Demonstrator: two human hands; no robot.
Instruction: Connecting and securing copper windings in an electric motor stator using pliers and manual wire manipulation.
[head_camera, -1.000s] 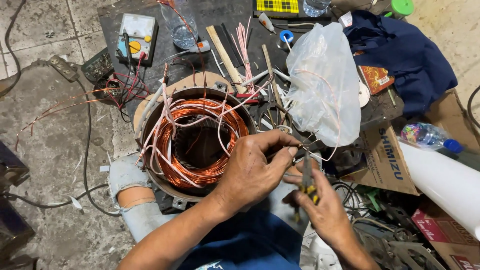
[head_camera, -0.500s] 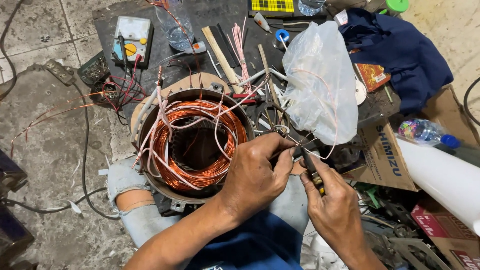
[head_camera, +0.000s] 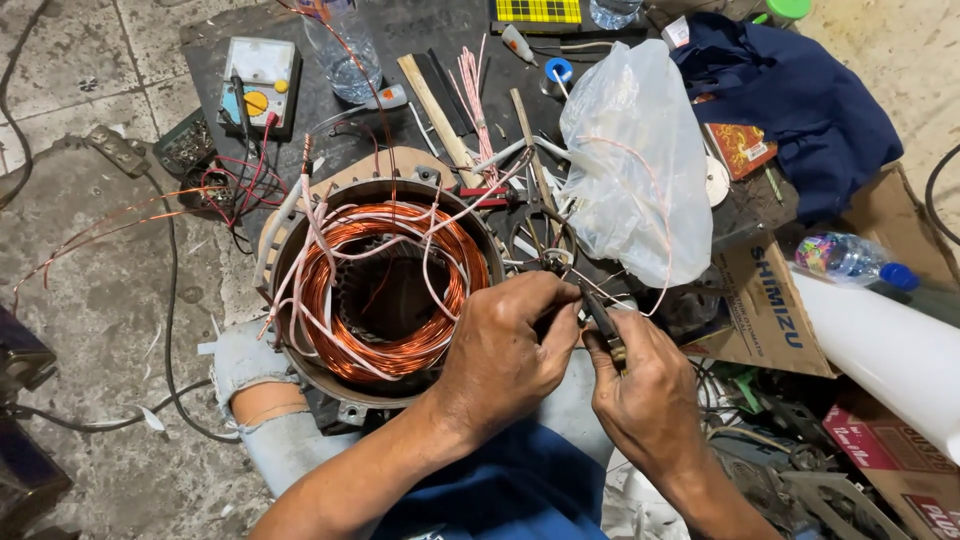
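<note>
You get bright, even overhead light with only soft shadows under your hands. The coiled copper wire winding (head_camera: 385, 290) glints, and the clear crinkled plastic bag (head_camera: 635, 165) shows pale glare. Focus is sharp throughout; the edges bend slightly.

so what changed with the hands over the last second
The right hand rose from low beside the left hand and closed in, bringing its small dark tool up to the wire ends the left hand pinches. The left hand kept its grip; the stator with copper windings and plastic bag stayed put.
</note>
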